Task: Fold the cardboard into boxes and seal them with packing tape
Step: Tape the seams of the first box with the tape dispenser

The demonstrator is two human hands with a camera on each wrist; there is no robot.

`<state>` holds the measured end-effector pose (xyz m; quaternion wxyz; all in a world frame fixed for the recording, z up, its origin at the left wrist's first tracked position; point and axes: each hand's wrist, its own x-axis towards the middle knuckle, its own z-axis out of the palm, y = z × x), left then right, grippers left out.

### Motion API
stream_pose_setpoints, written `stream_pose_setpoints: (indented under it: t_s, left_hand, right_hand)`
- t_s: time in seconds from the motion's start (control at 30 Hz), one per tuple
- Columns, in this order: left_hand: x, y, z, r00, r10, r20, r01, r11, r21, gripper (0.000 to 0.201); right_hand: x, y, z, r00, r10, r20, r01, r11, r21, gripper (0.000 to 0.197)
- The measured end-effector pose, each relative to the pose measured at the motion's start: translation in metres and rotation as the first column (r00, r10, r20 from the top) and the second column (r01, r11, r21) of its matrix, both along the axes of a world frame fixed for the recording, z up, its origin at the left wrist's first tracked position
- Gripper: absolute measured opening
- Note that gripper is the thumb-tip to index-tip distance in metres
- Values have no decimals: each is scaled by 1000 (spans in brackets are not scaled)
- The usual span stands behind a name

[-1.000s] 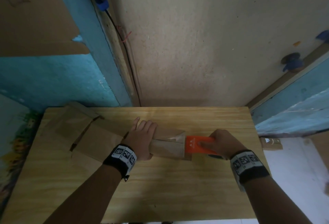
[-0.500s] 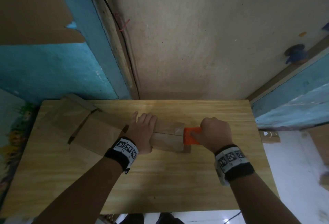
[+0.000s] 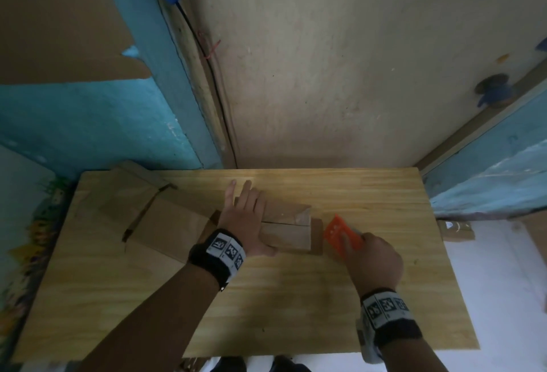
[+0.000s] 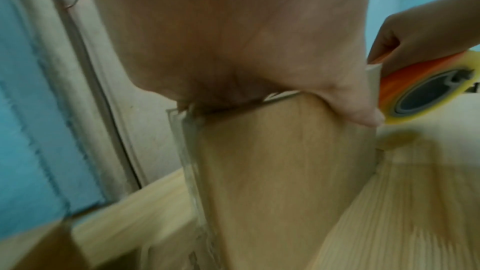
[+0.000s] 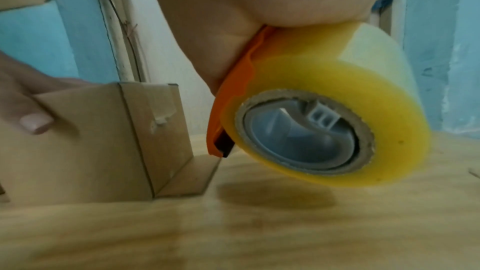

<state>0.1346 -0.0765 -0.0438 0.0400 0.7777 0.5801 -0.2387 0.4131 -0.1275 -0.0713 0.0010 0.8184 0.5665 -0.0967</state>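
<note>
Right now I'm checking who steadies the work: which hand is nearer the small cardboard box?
Left. The left hand rests on the small cardboard box; the right hand, gripping the tape dispenser, is beside it, apart.

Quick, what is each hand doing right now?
Left hand: open, fingers straight, pressing on the cardboard box.
Right hand: closed around the orange tape dispenser.

Small cardboard box [image 3: 285, 231] at table [image 3: 266, 312] centre, flat cardboard [image 3: 142, 214] at its 9 o'clock, tape dispenser [image 3: 343, 234] at its 3 o'clock, off the box.
</note>
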Motion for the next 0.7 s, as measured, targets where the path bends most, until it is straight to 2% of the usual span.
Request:
stream_pose_setpoints:
  t_s: [0.13, 0.23, 0.33, 0.43, 0.6, 0.7]
  left_hand:
    - [24, -8, 11, 997, 77, -9, -77, 997, 24, 137]
    - [46, -16, 15, 980, 161, 118, -162, 987, 1, 143]
    - [65, -15, 8, 966, 117, 230, -128, 991, 35, 150]
    - [73, -12, -4, 947, 83, 310, -83, 996, -15, 152]
    - [74, -9, -13, 952, 85, 293, -71, 996, -60, 153]
    - [77, -9, -11, 966, 93, 242, -87, 996, -35, 142]
  right_hand:
    - [5, -7, -9, 999, 33, -17, -33, 999, 2, 58]
    - [-3, -6, -3, 996, 85, 16, -84, 995, -61, 53]
    - [-15, -6, 0, 993, 118, 30, -115, 989, -96, 54]
    - [-23, -10, 1, 986, 160, 40, -155, 982, -106, 52]
    - [-24, -15, 2, 982, 188, 32, -184, 978, -92, 52]
    - [-26, -14, 4, 980, 195, 47, -191, 978, -82, 53]
